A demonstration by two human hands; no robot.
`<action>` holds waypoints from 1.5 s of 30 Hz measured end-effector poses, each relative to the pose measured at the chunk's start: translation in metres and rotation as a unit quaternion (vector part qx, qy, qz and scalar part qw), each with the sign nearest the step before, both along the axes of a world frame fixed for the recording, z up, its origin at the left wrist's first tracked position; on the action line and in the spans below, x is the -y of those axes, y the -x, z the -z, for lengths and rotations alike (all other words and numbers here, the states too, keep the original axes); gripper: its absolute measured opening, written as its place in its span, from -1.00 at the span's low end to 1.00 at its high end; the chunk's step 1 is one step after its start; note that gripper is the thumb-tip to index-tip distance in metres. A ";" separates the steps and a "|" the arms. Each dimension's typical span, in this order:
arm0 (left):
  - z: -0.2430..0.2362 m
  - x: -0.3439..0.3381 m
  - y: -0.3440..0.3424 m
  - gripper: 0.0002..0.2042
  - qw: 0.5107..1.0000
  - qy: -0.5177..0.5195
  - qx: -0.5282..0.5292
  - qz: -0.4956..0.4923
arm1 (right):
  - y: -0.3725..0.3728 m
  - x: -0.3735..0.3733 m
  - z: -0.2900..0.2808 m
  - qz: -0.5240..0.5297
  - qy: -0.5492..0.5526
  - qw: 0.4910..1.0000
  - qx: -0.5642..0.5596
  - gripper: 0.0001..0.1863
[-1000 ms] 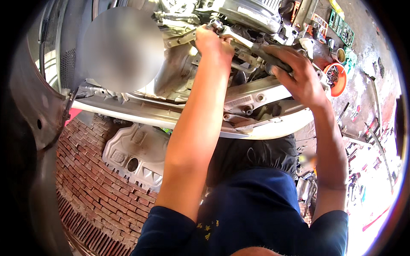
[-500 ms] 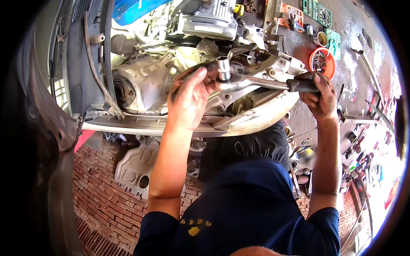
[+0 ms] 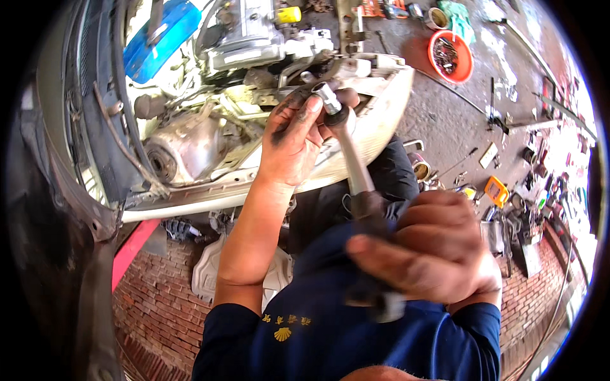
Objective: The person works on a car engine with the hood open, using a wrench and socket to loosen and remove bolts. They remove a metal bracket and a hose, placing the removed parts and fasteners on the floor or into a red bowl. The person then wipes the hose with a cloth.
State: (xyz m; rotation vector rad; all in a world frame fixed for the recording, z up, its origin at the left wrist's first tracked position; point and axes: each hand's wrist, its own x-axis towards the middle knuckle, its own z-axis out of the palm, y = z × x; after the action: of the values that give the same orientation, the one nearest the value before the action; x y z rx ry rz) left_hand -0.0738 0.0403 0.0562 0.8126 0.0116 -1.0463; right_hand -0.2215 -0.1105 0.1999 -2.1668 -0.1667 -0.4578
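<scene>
Near the middle of the head view, my left hand [image 3: 287,143], grease-darkened on the fingers, grips the head end of a long ratchet wrench [image 3: 354,170], its thumb beside a chrome socket [image 3: 325,95] fitted there. The wrench slants down toward my chest. My right hand [image 3: 422,251], blurred by motion, is closed on the dark handle, in front of my navy shirt. Both hands are out over the front edge of an open car engine bay [image 3: 244,54], whose pale body edge [image 3: 387,120] curves behind them.
A blue plastic part [image 3: 155,41] lies atop the engine bay. An orange-red bucket [image 3: 460,70] of small metal parts stands on the floor at upper right, with scattered tools and bars. A beige plastic panel [image 3: 206,273] lies on bricks below; a dark body panel [image 3: 76,235] borders the left.
My hands have lifted the wrench out of the engine bay. My right hand swung down toward my chest, turning the wrench from crosswise to lengthwise; the view shifted too.
</scene>
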 end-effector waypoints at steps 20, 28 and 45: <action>0.000 0.299 0.145 -0.65 0.997 -0.026 0.050 0.046 | 0.147 0.182 0.090 0.036 0.024 0.996 0.075 -0.69; 0.038 0.469 0.207 -0.54 0.989 -0.060 0.120 0.066 | 0.260 0.337 0.185 0.141 -0.324 0.932 -0.076 -0.22; 0.194 0.610 0.228 -0.69 0.868 -0.099 0.240 0.424 | 0.282 0.489 0.353 0.285 -0.745 0.583 -0.150 -0.28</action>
State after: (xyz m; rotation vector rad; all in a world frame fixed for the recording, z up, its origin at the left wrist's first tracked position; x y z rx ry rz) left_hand -0.3016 -0.5695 -0.1379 1.3013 -0.7354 -1.6496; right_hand -0.5037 -0.5997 -0.1530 -0.4724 0.8675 -0.3207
